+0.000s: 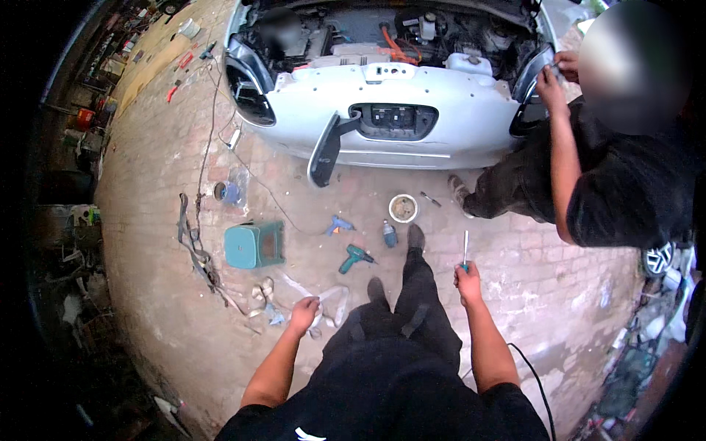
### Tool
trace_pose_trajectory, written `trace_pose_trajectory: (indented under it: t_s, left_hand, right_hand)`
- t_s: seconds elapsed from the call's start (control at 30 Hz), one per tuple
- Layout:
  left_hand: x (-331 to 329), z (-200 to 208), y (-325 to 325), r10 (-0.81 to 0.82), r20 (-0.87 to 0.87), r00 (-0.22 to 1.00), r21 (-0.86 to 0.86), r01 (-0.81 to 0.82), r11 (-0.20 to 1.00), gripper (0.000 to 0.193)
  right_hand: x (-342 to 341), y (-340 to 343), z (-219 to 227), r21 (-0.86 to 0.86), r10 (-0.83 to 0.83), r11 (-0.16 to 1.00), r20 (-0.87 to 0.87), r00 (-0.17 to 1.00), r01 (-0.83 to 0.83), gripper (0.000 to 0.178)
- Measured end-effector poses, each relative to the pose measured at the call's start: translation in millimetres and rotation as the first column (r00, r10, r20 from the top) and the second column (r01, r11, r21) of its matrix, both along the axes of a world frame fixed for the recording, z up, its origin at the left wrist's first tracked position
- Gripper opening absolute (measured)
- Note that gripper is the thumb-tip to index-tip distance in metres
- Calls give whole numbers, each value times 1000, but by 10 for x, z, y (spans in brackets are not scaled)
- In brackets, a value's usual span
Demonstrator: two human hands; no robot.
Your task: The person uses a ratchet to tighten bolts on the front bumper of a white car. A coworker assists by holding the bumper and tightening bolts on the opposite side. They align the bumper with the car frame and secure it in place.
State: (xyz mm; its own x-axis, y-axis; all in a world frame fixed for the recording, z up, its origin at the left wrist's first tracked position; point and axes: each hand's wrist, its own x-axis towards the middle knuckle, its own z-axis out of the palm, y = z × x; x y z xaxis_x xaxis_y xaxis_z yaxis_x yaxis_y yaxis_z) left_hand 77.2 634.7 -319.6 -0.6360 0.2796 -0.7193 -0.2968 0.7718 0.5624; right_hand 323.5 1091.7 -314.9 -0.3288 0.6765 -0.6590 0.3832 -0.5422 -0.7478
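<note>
My right hand was closed around a slim, silver-shafted, teal-handled tool, well right of the square teal plastic stool. My left hand, loosely curled, was near that stool by a whitish strip; I couldn't tell whether it gripped it.

The left forearm and the right forearm are extending forward, bare, along the 2 sides of the torso, both slanting inward. The left hand is bending its fingers, their exact closure being too small to tell. The right hand is curling its fingers in a fist-like grip and lying farther forward. The right foot is standing ahead of the left foot.
</note>
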Motion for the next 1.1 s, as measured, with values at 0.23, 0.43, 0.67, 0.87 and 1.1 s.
trace_pose_trajectory:
  t_s: [0.23,0.43,0.67,0.87,1.1]
  left_hand:
    - [641,-609,-1066,-58,83,995,-99,66,993,36]
    - [791,-758,-1736,-176,36,984,-267,179,947,40]
    - [454,-630,-1259,182,-36,983,16,-181,983,35]
    - [529,-467,-592,47,-20,999,90,-45,995,34]
    - [684,-618,-404,-136,-47,990,53,138,989,28]
  right_hand:
    - [370,-163,545,111,-163,982,85,983,154,21]
    - [724,-106,625,206,-123,974,146,982,91,22]
    - [1115,30,365,6,419,883,438,795,-469,18]
    - [1238,-95,417,56,529,794,428,733,-606,21]
    - [1845,-98,311,-10,476,851,437,763,-525,22]
